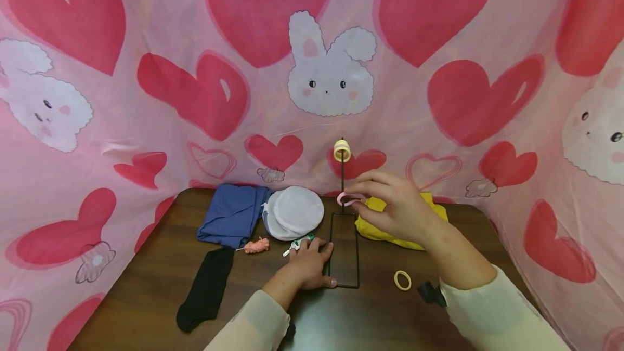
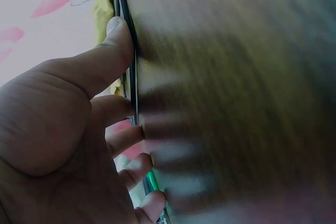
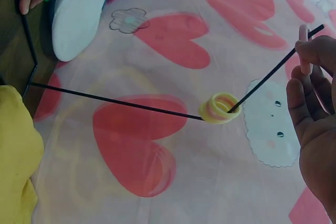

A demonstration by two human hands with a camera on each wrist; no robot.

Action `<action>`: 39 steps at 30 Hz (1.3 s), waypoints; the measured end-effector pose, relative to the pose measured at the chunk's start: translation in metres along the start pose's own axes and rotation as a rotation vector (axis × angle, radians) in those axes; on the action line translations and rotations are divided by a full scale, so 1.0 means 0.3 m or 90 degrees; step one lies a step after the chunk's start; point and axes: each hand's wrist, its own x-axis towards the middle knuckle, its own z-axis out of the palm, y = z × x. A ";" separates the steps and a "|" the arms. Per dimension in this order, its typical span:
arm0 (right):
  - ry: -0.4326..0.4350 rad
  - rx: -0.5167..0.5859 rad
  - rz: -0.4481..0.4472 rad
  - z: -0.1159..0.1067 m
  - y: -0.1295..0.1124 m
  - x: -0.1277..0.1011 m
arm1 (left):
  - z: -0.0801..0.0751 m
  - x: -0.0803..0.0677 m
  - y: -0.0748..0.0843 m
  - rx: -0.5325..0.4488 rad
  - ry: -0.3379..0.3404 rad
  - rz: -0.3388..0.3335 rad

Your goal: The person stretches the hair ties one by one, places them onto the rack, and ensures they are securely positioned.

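1. Sleeves of cream cloth frame my view; my left hand (image 1: 308, 264) lies flat, fingers (image 2: 118, 40) straight, pressing the wire stand's base (image 1: 344, 251) onto the tabletop (image 1: 146, 297).
2. My right hand (image 1: 397, 205) pinches a pink ring (image 1: 347, 199) beside the stand's upright rod (image 1: 343, 177), below the yellow and pink rings (image 1: 342, 150) sitting at its tip.
3. I judge ring-stacking is under way; next calls for lifting the pink ring over the rod's tip.
4. One yellow ring (image 1: 402, 280) waits on the tabletop near a black clip (image 1: 431, 292).
5. No readable writing shows anywhere.
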 end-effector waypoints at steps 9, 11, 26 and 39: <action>0.027 -0.036 0.053 0.038 0.104 0.031 | 0.001 -0.003 0.002 -0.009 0.005 0.003; 0.044 -0.044 0.064 0.047 0.132 0.036 | 0.002 -0.003 0.003 -0.010 0.006 0.004; 0.120 -0.052 0.176 0.132 0.251 0.079 | -0.007 -0.010 0.009 0.004 0.011 0.004; 0.104 -0.040 0.199 0.110 0.215 -0.012 | -0.004 -0.009 0.010 0.002 0.014 0.002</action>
